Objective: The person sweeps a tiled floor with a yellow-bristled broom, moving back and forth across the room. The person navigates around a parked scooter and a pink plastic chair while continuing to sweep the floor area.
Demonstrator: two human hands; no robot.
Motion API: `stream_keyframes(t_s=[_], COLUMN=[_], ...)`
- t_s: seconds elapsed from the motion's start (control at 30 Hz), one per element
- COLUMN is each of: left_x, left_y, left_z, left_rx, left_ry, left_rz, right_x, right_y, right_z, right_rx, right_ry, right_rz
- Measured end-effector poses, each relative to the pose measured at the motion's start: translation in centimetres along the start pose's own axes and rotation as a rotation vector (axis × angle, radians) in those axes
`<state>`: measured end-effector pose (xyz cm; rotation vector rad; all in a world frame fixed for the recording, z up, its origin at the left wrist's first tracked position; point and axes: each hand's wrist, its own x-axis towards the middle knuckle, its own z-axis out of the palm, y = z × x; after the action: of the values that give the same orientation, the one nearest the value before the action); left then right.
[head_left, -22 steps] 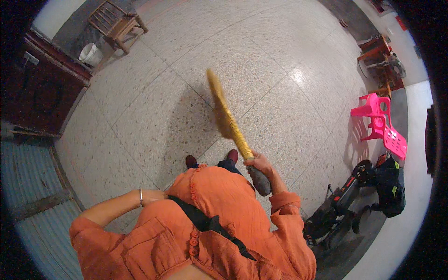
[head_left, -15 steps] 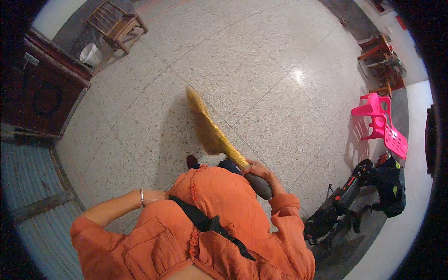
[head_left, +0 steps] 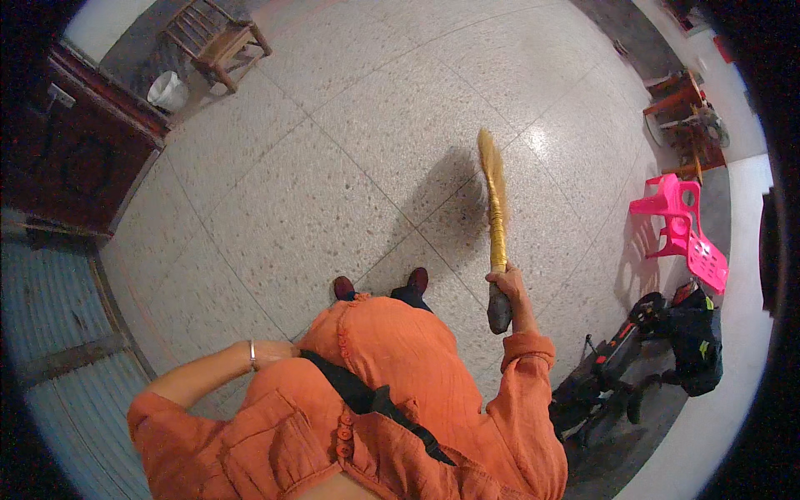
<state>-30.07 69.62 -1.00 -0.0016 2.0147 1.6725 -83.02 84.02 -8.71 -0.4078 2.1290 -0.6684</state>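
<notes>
My right hand (head_left: 510, 285) grips a short straw broom (head_left: 498, 218) by its handle, just below the yellow binding. The dark, rounded handle end sticks out below my fist, toward me. The bristles point away from me over the speckled floor (head_left: 358, 183), and whether they touch it I cannot tell. My left hand (head_left: 277, 353) rests against my left side, above it a silver bangle (head_left: 252, 353) on the wrist. Its fingers are hidden behind my orange shirt (head_left: 383, 342).
At the right stands a pink plastic chair (head_left: 677, 218), with a folded black scooter-like thing (head_left: 612, 358) and a dark bag (head_left: 697, 342) nearer me. A wooden chair (head_left: 218, 48) and white bucket (head_left: 168, 92) are far left. Corrugated panels (head_left: 58, 317) line the near left.
My right hand has swung out to the right and forward with the broom. Its bristles moved from the left to ahead of me on the right. The left hand stays put.
</notes>
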Motion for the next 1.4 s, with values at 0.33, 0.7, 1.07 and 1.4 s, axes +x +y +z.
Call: stream_keyframes(t_s=[0.33,0.7,1.07,1.4], left_x=[1.7,7.2,16.1,20.8], left_y=[-6.0,0.8,4.9,4.8], left_z=[2.3,-5.5,-13.5,-26.1], left_rx=[-0.081,0.023,0.101,0.15], left_ry=[0.062,-0.211,-0.467,-0.773], left_rz=[0.084,0.057,0.066,0.078], right_x=[-5.5,-3.6,-8.7,-11.1], right_y=[-1.5,4.5,18.7,18.9], right_z=[3.4,1.0,0.0,3.0], right_rx=[0.119,0.336,0.434,1.274], right_ry=[-0.313,-0.461,0.372,0.526], right_rz=[0.037,0.129,0.025,0.632])
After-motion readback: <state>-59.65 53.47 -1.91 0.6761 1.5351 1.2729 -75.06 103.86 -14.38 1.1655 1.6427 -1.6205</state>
